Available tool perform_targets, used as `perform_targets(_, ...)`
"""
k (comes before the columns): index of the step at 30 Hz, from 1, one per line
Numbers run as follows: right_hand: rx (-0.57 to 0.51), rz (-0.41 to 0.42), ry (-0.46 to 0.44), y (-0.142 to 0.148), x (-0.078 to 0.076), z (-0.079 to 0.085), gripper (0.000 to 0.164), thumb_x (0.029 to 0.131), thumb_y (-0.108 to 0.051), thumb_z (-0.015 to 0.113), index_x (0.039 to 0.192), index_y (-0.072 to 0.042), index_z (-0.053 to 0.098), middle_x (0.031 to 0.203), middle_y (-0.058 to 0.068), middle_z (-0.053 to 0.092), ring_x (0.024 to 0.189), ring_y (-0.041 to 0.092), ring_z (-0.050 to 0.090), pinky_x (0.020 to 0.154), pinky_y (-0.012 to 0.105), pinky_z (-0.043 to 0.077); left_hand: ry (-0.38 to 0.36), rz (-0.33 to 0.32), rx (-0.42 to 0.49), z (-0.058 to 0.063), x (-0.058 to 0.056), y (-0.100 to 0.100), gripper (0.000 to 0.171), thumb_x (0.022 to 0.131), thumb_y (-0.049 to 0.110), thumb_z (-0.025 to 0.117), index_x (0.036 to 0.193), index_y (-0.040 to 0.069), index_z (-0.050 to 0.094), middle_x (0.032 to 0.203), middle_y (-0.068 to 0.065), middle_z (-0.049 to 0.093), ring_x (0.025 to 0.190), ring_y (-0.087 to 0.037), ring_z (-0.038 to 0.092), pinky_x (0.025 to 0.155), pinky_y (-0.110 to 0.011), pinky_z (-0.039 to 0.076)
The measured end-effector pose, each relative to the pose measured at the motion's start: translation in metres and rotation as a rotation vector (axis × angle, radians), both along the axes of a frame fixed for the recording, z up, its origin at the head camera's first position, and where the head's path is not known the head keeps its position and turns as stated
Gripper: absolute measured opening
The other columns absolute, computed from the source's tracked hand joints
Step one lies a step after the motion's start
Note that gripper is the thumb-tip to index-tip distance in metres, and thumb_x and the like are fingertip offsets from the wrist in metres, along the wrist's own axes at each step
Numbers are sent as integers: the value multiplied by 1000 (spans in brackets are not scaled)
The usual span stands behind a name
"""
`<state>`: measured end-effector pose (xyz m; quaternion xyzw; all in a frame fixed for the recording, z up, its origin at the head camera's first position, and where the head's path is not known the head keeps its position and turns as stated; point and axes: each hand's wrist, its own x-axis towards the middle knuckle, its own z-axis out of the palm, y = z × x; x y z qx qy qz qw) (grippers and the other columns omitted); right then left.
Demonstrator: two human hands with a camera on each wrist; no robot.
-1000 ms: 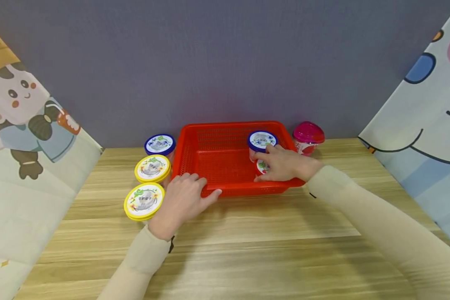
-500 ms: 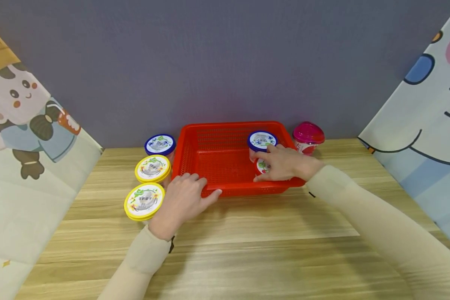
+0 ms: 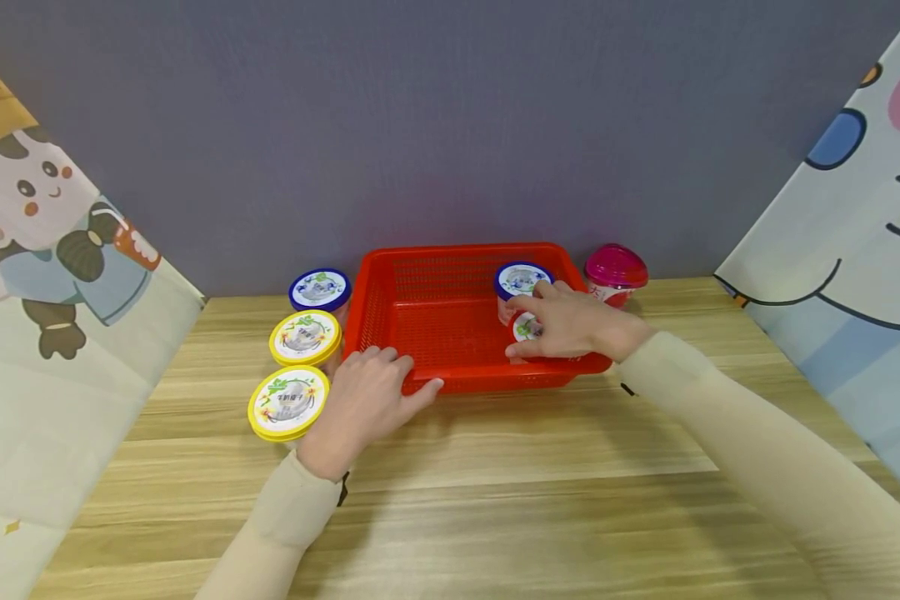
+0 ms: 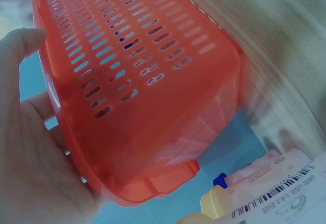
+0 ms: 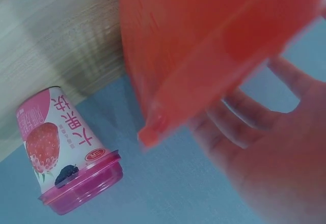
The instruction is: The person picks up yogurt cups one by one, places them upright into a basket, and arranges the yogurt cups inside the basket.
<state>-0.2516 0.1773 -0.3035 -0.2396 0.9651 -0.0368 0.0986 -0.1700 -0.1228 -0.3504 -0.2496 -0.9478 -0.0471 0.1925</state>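
In the head view, my left hand grips the near left corner of a red plastic basket. Its thumb touches the rim in the left wrist view. Inside the basket's right end, my right hand holds a small tub with a red lid between thumb and fingers; the hand covers much of the lid. Just behind that tub stands another one with a blue lid. The basket wall hides the held tub in the right wrist view, where my right hand looks blurred.
Left of the basket stand a blue-lidded tub and two yellow-lidded tubs. A strawberry-printed cup with a magenta lid is right of it. A grey panel rises behind the wooden table.
My right hand has shifted very slightly, and a bit more of the red-lidded tub shows under it. The left hand and the basket look unmoved.
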Motion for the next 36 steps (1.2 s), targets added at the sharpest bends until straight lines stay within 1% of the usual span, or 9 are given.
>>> perform_targets(4, -27, 27, 53, 2, 1, 0, 91, 83, -75, 61, 153, -19, 46, 149, 22, 42, 132, 41, 41, 104, 64, 39, 4, -1, 0, 0, 0, 0, 51, 94, 57, 59, 72, 12, 66, 67, -2, 55, 60, -21, 51, 58, -35, 42)
perform_targets(10, -62, 53, 148, 5, 3, 0, 80, 86, -70, 62, 149, -21, 52, 141, 18, 48, 125, 37, 45, 97, 61, 44, 1, -1, -1, -1, -1, 0, 51, 94, 57, 59, 71, 12, 66, 67, -2, 55, 60, -20, 51, 58, -35, 42)
perform_targets(14, -80, 56, 195, 9, 3, -1, 78, 88, -67, 63, 149, -20, 51, 143, 18, 47, 128, 38, 44, 101, 61, 41, 0, 0, -4, -1, -1, 0, 51, 94, 57, 59, 71, 13, 65, 67, -2, 55, 61, -21, 51, 58, -35, 42)
perform_targets(16, -85, 51, 206, 11, 4, -1, 79, 89, -66, 62, 152, -19, 48, 147, 20, 44, 133, 40, 40, 105, 63, 37, 2, 1, -5, -1, -1, 0, 51, 94, 58, 59, 70, 13, 64, 67, -2, 56, 61, -21, 52, 58, -35, 42)
perform_targets(20, -89, 30, 201, 17, 4, -1, 80, 91, -65, 59, 156, -21, 41, 158, 20, 34, 144, 43, 28, 111, 69, 27, 5, -3, -2, -1, -1, 0, 51, 94, 57, 59, 71, 12, 65, 68, -2, 57, 61, -21, 52, 58, -35, 42)
perform_targets(22, -90, 21, 196, 19, 3, 0, 81, 92, -65, 58, 158, -22, 38, 161, 20, 29, 147, 45, 23, 113, 70, 22, 6, -3, -1, -1, -1, 0, 51, 94, 57, 59, 71, 12, 66, 68, -2, 57, 61, -21, 52, 58, -35, 42)
perform_targets(26, -90, -2, 176, 24, 2, 2, 84, 93, -69, 52, 160, -23, 33, 165, 20, 20, 151, 47, 14, 117, 67, 11, 9, -3, 1, -1, -1, 0, 51, 94, 57, 60, 70, 12, 65, 67, -2, 56, 60, -21, 51, 57, -34, 41)
perform_targets(31, -85, -38, 126, 31, 0, 3, 89, 92, -74, 47, 163, -25, 23, 169, 19, 6, 154, 45, -1, 119, 63, -4, 9, -1, 2, -1, -1, 0, 51, 94, 57, 60, 69, 13, 63, 66, -2, 55, 60, -21, 50, 57, -34, 41)
perform_targets(36, -71, -74, 104, 37, -3, 2, 92, 92, -76, 44, 164, -26, 15, 169, 19, 0, 153, 46, -7, 118, 62, -8, 2, 6, -1, -1, 0, 0, 51, 94, 57, 59, 69, 13, 63, 66, -2, 54, 61, -20, 51, 58, -35, 41)
